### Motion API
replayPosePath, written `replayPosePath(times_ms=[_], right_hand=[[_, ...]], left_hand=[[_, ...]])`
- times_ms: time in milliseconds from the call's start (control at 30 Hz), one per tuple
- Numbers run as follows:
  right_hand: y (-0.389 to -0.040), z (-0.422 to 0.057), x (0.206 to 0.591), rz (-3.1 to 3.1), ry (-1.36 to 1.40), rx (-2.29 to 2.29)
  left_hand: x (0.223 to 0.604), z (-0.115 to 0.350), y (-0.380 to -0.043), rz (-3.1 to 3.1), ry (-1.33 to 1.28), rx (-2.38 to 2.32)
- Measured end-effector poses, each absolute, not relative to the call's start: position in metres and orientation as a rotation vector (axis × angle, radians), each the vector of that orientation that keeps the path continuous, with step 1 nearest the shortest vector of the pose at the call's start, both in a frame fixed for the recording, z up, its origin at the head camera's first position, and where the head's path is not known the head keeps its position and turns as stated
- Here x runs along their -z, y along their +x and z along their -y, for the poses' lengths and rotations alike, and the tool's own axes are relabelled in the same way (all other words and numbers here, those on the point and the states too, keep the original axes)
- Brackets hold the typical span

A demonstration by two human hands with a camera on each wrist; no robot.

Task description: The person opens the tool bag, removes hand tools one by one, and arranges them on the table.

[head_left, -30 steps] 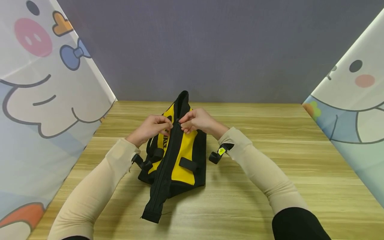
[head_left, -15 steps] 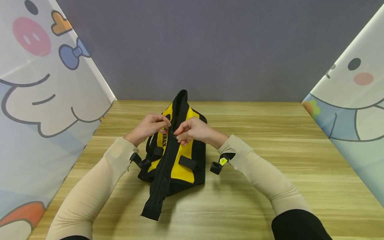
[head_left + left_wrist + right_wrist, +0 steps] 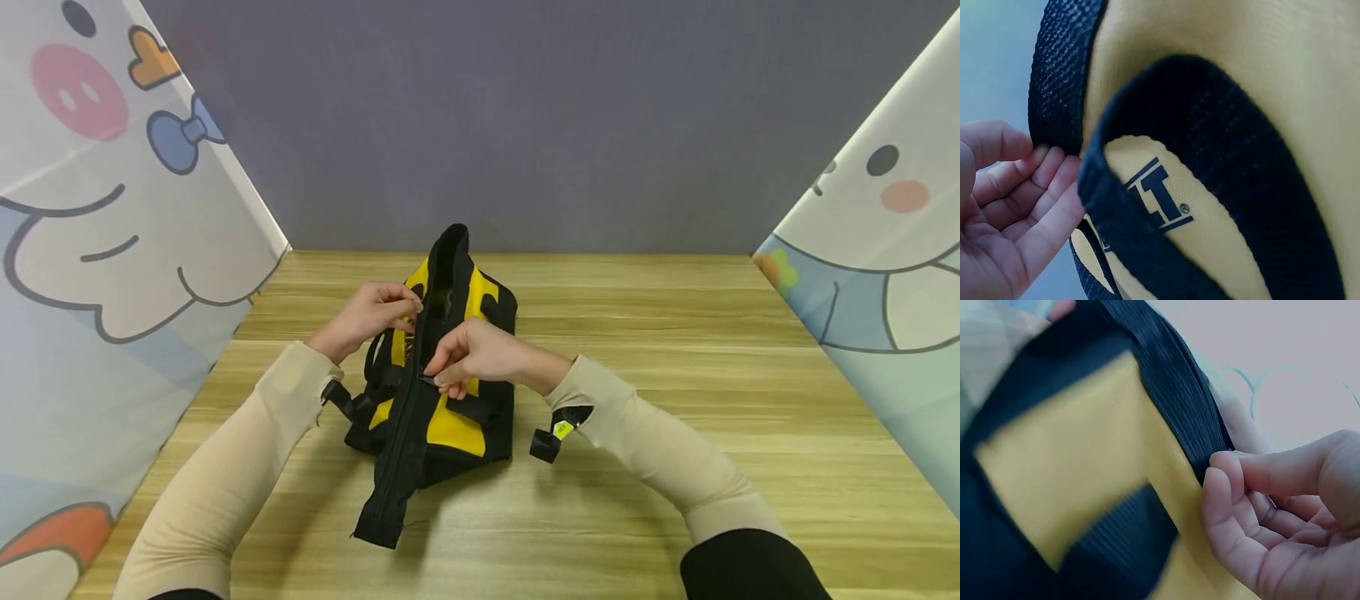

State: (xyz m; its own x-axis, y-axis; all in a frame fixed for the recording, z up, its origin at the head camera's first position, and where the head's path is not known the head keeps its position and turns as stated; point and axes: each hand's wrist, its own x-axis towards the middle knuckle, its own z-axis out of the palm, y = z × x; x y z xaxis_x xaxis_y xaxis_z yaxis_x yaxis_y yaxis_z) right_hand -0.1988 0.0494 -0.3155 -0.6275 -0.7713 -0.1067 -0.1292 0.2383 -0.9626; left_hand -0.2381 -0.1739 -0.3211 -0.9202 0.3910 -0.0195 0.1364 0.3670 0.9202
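A black and yellow tool bag (image 3: 454, 431) stands on the table, its top opening gaping at the far end. My right hand (image 3: 483, 358) pinches the zipper pull (image 3: 427, 379) about midway along the bag's top; in the right wrist view the fingertips cover the pull. My left hand (image 3: 375, 317) pinches the left edge of the opening. In the left wrist view, its thumb and fingers grip the black edge band (image 3: 1060, 81) beside a black carry handle (image 3: 1210, 119). Toward me, the closed zipper (image 3: 397, 454) runs down to a loose tail (image 3: 380, 525) hanging past the near end.
The wooden table (image 3: 660, 333) extends on both sides of the bag. A grey panel (image 3: 525, 125) stands behind it, with cartoon-printed cloth (image 3: 187, 250) at the left and more printed cloth (image 3: 900, 250) at the right. Small strapped cameras hang below both wrists.
My right hand has drawn the zipper pull toward me along the bag, and the opening behind it has widened. The left hand has shifted slightly left, still holding the edge.
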Motion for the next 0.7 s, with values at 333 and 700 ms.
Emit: replayPosePath(times_ms=[333, 700], right_hand=[[-0.177, -0.047, 0.316, -1.871, -0.960, 1.361], [-0.142, -0.035, 0.318, -1.830, -1.108, 1.279]], left_hand=[[0.318, 0.178, -0.235, -2.389, 0.449, -1.591], [0.315, 0.185, -0.234, -2.396, 0.422, -1.631]])
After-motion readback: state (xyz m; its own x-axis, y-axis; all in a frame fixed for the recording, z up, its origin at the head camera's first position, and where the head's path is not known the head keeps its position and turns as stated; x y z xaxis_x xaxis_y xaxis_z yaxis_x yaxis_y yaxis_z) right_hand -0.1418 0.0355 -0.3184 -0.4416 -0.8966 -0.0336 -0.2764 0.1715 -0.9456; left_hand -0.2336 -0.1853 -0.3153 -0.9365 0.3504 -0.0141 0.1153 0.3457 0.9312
